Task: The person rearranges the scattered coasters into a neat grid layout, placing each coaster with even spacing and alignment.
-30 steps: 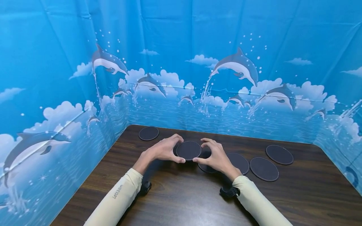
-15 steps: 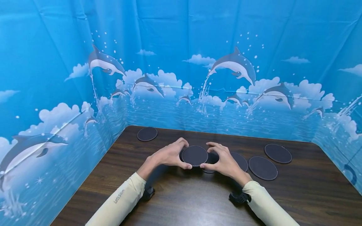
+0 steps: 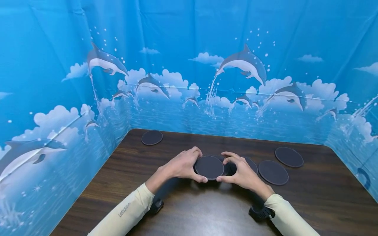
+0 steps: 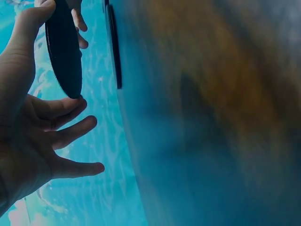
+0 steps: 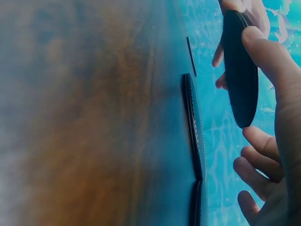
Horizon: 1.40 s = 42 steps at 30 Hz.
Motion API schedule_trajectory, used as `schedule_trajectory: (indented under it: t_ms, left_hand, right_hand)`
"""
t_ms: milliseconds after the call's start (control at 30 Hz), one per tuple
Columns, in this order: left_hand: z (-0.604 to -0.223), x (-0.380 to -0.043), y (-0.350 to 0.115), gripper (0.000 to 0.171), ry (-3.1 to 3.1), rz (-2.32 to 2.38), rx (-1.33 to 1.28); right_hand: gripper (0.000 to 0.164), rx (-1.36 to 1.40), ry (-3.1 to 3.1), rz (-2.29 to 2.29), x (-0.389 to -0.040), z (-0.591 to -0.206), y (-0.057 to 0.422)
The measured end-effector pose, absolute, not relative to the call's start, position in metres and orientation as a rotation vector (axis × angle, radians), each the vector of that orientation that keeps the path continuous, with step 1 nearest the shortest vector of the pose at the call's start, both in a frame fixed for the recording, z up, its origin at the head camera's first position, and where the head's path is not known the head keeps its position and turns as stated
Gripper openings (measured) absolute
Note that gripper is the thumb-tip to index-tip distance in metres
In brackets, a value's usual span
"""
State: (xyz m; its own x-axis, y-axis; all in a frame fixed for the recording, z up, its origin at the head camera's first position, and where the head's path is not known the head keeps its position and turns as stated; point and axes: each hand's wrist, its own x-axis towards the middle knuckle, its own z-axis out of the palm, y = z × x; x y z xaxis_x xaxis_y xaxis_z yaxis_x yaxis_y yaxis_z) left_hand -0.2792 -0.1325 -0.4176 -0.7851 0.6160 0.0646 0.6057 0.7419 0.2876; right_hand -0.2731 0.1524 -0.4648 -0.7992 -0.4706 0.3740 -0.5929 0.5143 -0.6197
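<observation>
In the head view, the left hand (image 3: 186, 165) and right hand (image 3: 240, 172) pinch a dark disc (image 3: 209, 167) from either side, just below the frame's centre. Its flat face turns up toward the camera, the oval's long axis running left to right. Another disc (image 3: 218, 157) shows partly behind it. On the wood-grain bench (image 3: 203, 209), a smaller-looking disc (image 3: 152, 137) lies left of centre, and three more discs (image 3: 273, 172) lie to the right.

In the left wrist view, the dark disc stands nearly edge-on at upper left, long axis close to vertical, the left grip's thumb and a fingertip against it.

In the right wrist view, it fills the upper right, again near vertical, apart from the bench, the right grip's thumb and forefinger pinching it.
</observation>
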Motion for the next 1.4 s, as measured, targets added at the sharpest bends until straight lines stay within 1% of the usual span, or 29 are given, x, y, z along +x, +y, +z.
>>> schedule_trajectory:
  t_ms: [133, 300, 667, 867, 967, 1267, 1400]
  left_hand:
    - [-0.417, -0.274, -0.128, 0.09, 2.91, 0.324, 1.072]
    - [-0.415, -0.271, -0.122, 0.089, 2.922, 0.256, 1.073]
    - [-0.416, -0.259, -0.105, 0.1, 2.899, 0.073, 1.049]
    - [-0.42, -0.25, -0.099, 0.117, 2.872, -0.096, 1.038]
    - [-0.42, -0.246, -0.096, 0.122, 2.865, -0.182, 1.029]
    - [-0.421, -0.235, -0.088, 0.124, 2.823, -0.287, 0.988]
    - [-0.42, -0.231, -0.085, 0.124, 2.817, -0.39, 0.992]
  right_hand:
    - [0.052, 0.965, -2.602, 1.131, -0.27, -0.462, 0.157]
    - [0.05, 0.98, -2.608, 1.113, -0.266, -0.457, 0.162]
    - [0.047, 1.024, -2.614, 1.115, -0.256, -0.463, 0.175]
    - [0.048, 1.036, -2.657, 1.107, -0.248, -0.468, 0.176]
    - [0.049, 1.047, -2.677, 1.081, -0.246, -0.469, 0.176]
    - [0.055, 1.08, -2.72, 0.987, -0.239, -0.47, 0.176]
    - [0.053, 1.124, -2.708, 0.954, -0.239, -0.472, 0.177]
